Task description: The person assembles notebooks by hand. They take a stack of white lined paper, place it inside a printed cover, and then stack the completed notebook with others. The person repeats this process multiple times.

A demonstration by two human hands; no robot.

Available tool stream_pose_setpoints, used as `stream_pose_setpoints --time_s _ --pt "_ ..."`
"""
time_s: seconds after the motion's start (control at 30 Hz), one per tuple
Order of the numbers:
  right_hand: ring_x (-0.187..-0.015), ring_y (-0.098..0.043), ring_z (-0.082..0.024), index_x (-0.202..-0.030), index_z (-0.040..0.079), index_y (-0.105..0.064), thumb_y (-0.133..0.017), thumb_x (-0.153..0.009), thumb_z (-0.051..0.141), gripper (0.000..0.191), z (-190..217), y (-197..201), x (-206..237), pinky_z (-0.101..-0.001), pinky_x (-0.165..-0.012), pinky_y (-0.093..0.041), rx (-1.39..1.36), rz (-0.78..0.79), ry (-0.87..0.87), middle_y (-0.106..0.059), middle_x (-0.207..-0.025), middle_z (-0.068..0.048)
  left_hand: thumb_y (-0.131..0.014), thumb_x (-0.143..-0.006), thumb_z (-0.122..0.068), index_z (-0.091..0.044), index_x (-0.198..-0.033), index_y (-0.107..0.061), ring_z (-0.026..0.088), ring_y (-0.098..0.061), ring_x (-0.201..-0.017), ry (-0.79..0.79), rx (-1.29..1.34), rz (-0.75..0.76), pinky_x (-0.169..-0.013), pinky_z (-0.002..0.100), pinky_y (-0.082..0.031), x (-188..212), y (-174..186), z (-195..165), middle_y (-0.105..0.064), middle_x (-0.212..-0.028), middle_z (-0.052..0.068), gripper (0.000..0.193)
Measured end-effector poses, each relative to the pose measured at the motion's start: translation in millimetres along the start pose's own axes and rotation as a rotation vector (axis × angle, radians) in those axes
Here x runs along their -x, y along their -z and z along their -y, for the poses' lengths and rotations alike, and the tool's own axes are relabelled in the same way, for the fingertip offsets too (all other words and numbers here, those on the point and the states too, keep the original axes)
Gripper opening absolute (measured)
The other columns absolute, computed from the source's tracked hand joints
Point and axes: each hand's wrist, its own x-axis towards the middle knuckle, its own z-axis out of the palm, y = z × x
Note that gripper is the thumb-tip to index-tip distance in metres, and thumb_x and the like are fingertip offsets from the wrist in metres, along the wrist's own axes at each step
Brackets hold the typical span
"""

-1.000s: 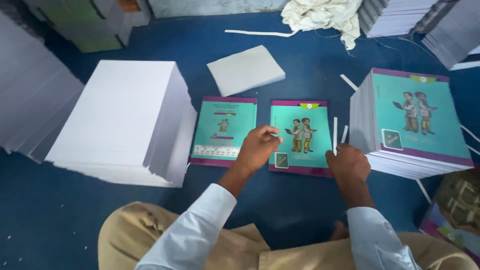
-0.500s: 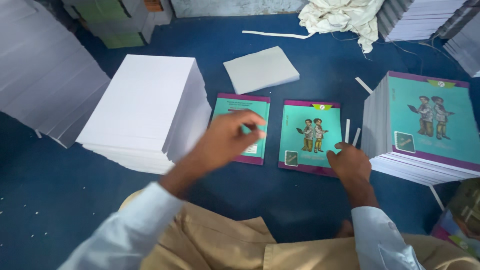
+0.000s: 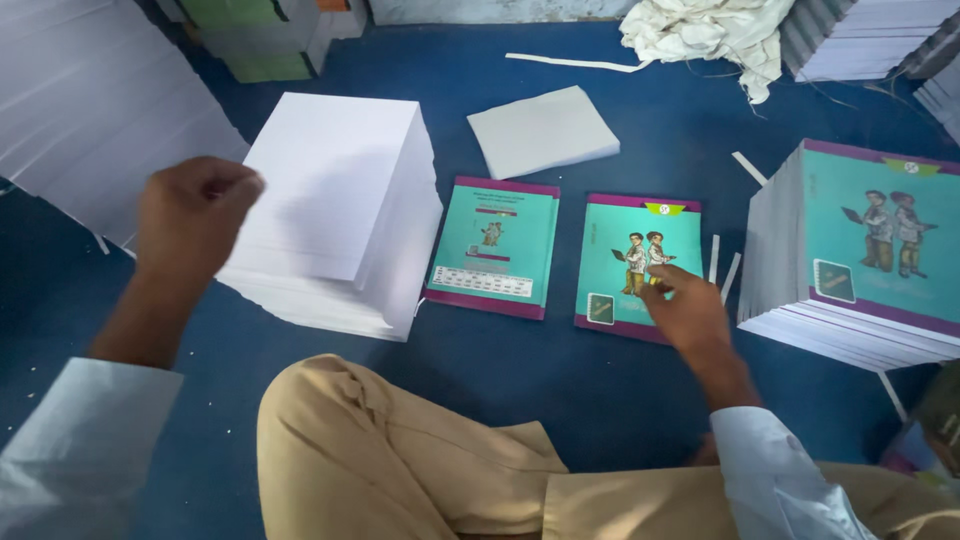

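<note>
The tall stack of plain white paper sheets [image 3: 335, 200] looks matt and smooth. The two teal, purple-edged paper book covers [image 3: 640, 262] lying flat show a slight satin sheen. The dark blue floor covering [image 3: 560, 370] appears matt and faintly textured. The crumpled off-white cloth [image 3: 705, 35] looks soft and coarse.

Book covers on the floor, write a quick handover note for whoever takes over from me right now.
Left hand: raised over the near edge of the tall white sheet stack, fingers curled; whether it holds a sheet cannot be told.
Right hand: fingertips resting on the right cover, nothing gripped.
Left cover lies flat beside it, apart.
Covered stack stands to the right; a small white pad lies behind.
Done: two covers laid out. Left: the sheet stack is tall.
</note>
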Motion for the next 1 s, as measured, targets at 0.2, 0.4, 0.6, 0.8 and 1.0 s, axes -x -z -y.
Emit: stream_pose_setpoints --time_s 0.2,0.4,0.6,0.8,1.0 --pt "-0.066 -0.073 -0.019 -0.128 0.011 -0.068 -0.071 -0.093 0.022 0.037 84.0 -21.8 19.2 -0.0312 -0.061 -0.059 -0.275 0.2 0.164 -0.077 -0.1 -0.011 -0.081 -0.09 -0.036 0.004 -0.132 -0.062 0.045 -0.064 -0.111 0.358 -0.185 0.139 -0.092 0.05 -0.052 -19.0 5.1 48.3 -0.064 -0.125 0.03 0.061" --pt "-0.069 -0.069 -0.01 -0.13 0.008 -0.068 -0.071 -0.093 0.015 0.038 185.9 -50.2 31.6 -0.0255 -0.06 -0.059 -0.503 0.236 0.512 -0.076 -0.101 -0.009 -0.074 -0.095 -0.038 0.001 -0.126 -0.07 0.045 -0.066 -0.11 0.612 -0.147 0.311 -0.095 0.049 -0.052 -28.6 5.1 57.7 -0.069 -0.124 0.026 0.05" --pt "-0.068 -0.069 -0.015 -0.134 0.006 -0.064 -0.068 -0.09 0.012 0.045 248.3 -56.4 28.9 -0.0302 -0.063 -0.056 -0.474 0.369 0.59 -0.074 -0.088 -0.008 -0.079 -0.091 -0.031 0.002 -0.121 -0.071 0.038 -0.068 -0.095 0.676 0.056 0.286 -0.082 0.043 -0.056 -31.5 1.3 72.9 -0.071 -0.114 0.022 0.046" --pt "-0.074 -0.068 -0.021 -0.135 0.004 -0.065 -0.064 -0.089 0.008 0.046 264.2 -68.0 35.1 -0.0345 -0.07 -0.055 -0.461 0.357 0.67 -0.073 -0.088 -0.01 -0.073 -0.089 -0.022 -0.004 -0.119 -0.077 0.04 -0.073 -0.086 0.454 -0.151 0.448 -0.078 0.043 -0.06 -34.6 1.0 89.7 -0.076 -0.105 0.022 0.035" --pt "-0.075 -0.071 -0.022 -0.133 0.004 -0.065 -0.063 -0.088 0.008 0.046 267.4 -76.0 36.3 -0.0349 -0.073 -0.056 -0.477 0.379 0.636 -0.074 -0.088 -0.012 -0.081 -0.09 -0.025 0.001 -0.117 -0.075 0.038 -0.07 -0.09 0.658 -0.08 0.33 -0.08 0.04 -0.056 -37.1 -7.2 98.1 -0.074 -0.11 0.021 0.038"
